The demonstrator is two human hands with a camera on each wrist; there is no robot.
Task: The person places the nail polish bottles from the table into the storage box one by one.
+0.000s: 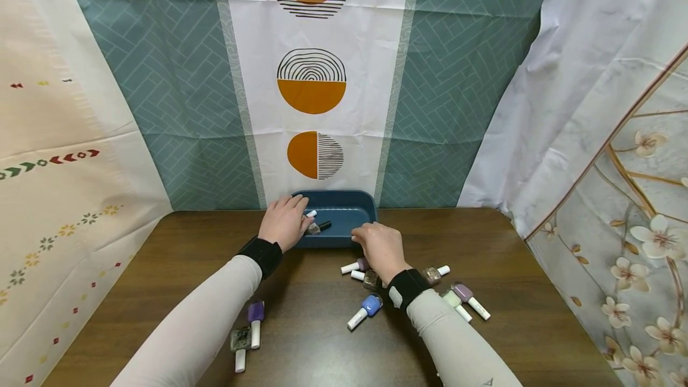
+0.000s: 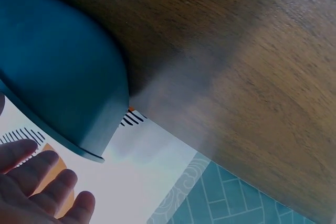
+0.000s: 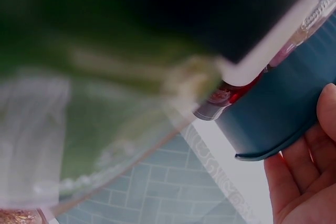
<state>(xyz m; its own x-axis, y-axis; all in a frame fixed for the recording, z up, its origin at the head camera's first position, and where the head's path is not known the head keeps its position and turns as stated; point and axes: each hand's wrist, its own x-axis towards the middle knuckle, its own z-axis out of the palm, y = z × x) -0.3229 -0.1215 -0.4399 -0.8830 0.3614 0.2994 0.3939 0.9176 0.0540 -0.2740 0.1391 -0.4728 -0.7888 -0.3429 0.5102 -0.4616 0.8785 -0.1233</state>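
Note:
A blue bin (image 1: 344, 242) stands at the back of the table, with several nail polish bottles inside, among them a black-capped nail polish (image 1: 325, 226) and one with a white cap (image 1: 312, 214). Over the bin's left side lies my left hand (image 1: 283, 221); its fingers are loosely bent and spread in the left wrist view, and I see nothing held between them. At the front right corner my right hand (image 1: 378, 246) grips the rim, thumb outside and fingers over the edge in the right wrist view. Its fingertips are partly hidden in the head view.
Around the right forearm lie a blue nail polish (image 1: 371, 304), a mauve one (image 1: 462, 292), a pale green one (image 1: 451, 298) and glittery ones (image 1: 432, 275). A purple nail polish (image 1: 256, 312) and a dark glitter one (image 1: 240, 339) lie at left. Patterned curtain hangs behind.

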